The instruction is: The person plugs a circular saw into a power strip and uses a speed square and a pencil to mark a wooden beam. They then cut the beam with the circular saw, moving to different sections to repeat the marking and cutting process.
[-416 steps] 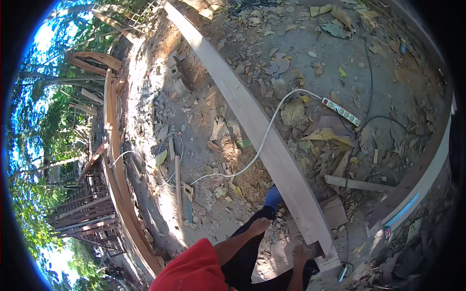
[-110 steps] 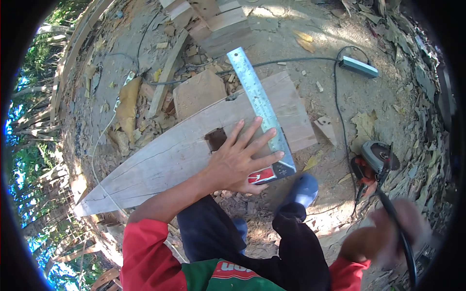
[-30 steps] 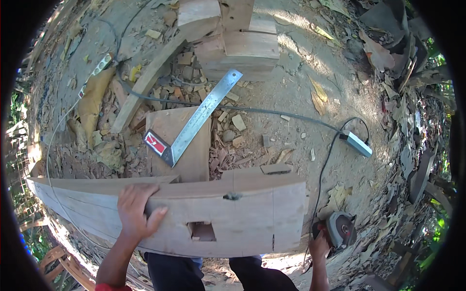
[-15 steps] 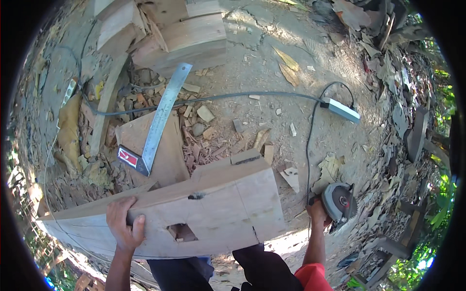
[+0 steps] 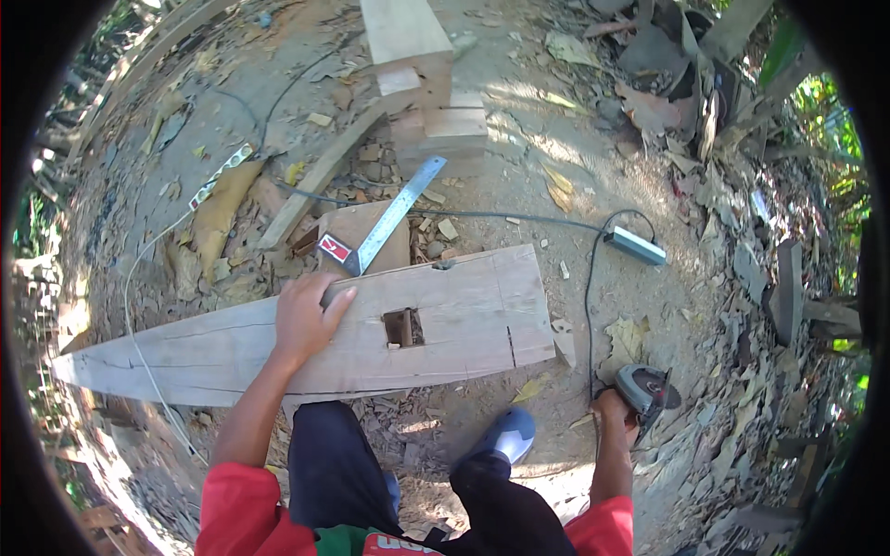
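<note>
Ground (image 5: 501, 167) of bare, dusty earth spreads outdoors beneath everything, strewn with wood chips and dry leaves, striped by sunlight, with thicker leaf litter and greenery along the right rim. Stacked timber (image 5: 408, 32) stands beyond the work, and a dark cord (image 5: 519, 219) crosses to a grey box (image 5: 635, 246) on the dirt. Farther left lie a power strip (image 5: 221, 176) and a white cable (image 5: 135, 334), which passes over the tapering end of the long wooden beam (image 5: 477, 320). That beam lies low, crosswise in front of the person's legs, a square hole cut through its face; a metal square (image 5: 394, 218) sits just past its far edge, over a board. The left hand (image 5: 306, 313) rests at that edge, thumb apart on the face; whether its fingers hook underneath cannot be told. The right hand (image 5: 612, 408) has its fingers closed on the circular saw (image 5: 644, 389), whose body partly hides them and the handle. What supports the beam is out of sight, and the dark rim cuts off the surroundings.
</note>
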The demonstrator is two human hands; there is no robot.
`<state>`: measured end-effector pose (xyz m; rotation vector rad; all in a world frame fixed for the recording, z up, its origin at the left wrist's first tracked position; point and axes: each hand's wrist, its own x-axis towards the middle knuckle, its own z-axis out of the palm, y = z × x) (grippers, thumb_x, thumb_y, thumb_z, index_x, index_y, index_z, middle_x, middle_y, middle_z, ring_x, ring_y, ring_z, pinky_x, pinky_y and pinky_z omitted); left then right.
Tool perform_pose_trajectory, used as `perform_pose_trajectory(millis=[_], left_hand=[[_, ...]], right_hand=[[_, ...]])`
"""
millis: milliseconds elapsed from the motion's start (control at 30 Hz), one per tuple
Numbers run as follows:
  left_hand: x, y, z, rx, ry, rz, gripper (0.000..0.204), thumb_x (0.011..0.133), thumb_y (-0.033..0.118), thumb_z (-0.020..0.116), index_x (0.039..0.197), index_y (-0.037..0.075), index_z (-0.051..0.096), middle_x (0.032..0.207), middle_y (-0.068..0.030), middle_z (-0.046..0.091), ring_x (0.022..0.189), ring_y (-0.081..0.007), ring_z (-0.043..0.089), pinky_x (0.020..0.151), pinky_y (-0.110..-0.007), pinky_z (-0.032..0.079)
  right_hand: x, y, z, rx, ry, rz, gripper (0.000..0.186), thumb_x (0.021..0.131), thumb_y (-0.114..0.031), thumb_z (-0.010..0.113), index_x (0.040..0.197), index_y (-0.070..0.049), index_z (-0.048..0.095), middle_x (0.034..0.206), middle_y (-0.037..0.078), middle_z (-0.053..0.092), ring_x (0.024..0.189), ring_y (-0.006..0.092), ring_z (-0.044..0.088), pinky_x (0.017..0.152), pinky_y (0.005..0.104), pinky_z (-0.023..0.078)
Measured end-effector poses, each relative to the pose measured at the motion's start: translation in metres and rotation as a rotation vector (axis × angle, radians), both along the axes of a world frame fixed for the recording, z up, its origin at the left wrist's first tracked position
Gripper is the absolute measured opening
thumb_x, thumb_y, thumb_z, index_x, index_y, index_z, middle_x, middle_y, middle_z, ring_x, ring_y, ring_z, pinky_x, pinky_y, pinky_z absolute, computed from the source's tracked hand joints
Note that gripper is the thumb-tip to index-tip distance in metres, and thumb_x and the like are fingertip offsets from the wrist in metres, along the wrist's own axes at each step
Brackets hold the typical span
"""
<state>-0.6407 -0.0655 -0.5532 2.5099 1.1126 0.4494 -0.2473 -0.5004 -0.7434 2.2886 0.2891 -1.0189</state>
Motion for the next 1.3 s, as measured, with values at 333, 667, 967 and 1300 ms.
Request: perform_pose_trajectory(millis=[333, 667, 967, 1300], left_hand=[[-0.006, -0.006, 0.0, 0.034, 0.019, 0.0, 0.033, 0.089, 0.035, 0.062, 0.098, 0.004, 0.069, 0.099, -0.0162, 0.069, 0.093, -0.0346, 0.063, 0.083, -0.044, 0.046], [0.021, 0.14, -0.055, 0.119, 0.626, -0.516, 0.054, 0.075, 0.032, 0.077, 0.122, 0.014, 0.057, 0.121, -0.0118, 0.058, 0.113, -0.0338, 0.054, 0.097, -0.044, 0.044], [0.034, 0.133, -0.032, 0.087, 0.832, -0.704, 0.045, 0.083, 0.029, 0.068, 0.119, 0.006, 0.052, 0.116, -0.0125, 0.055, 0.118, -0.0302, 0.05, 0.103, -0.043, 0.038], [0.089, 0.024, 0.104, -0.343, 0.419, -0.378, 0.058, 0.078, 0.016, 0.07, 0.134, 0.017, 0.054, 0.103, -0.0124, 0.065, 0.101, -0.0318, 0.061, 0.088, -0.043, 0.049]], right_hand=[[-0.012, -0.003, 0.0, 0.087, -0.017, 0.071, 0.05, 0.071, -0.036, 0.079, 0.108, -0.003, 0.072, 0.114, 0.019, 0.068, 0.108, 0.0371, 0.065, 0.089, 0.05, 0.051], [-0.008, -0.017, -0.007, 0.23, -0.069, 0.077, 0.038, 0.076, -0.031, 0.071, 0.1, -0.001, 0.073, 0.107, 0.021, 0.07, 0.104, 0.0362, 0.067, 0.09, 0.0431, 0.052], [-0.063, 0.017, 0.102, 0.388, -0.106, 0.197, 0.057, 0.076, -0.04, 0.072, 0.119, -0.003, 0.063, 0.118, 0.022, 0.063, 0.111, 0.036, 0.061, 0.088, 0.0487, 0.05], [-0.049, 0.183, 0.464, 1.311, 0.15, -0.635, 0.027, 0.091, -0.01, 0.056, 0.112, 0.007, 0.063, 0.096, 0.013, 0.068, 0.093, 0.0208, 0.063, 0.085, 0.0336, 0.051]])
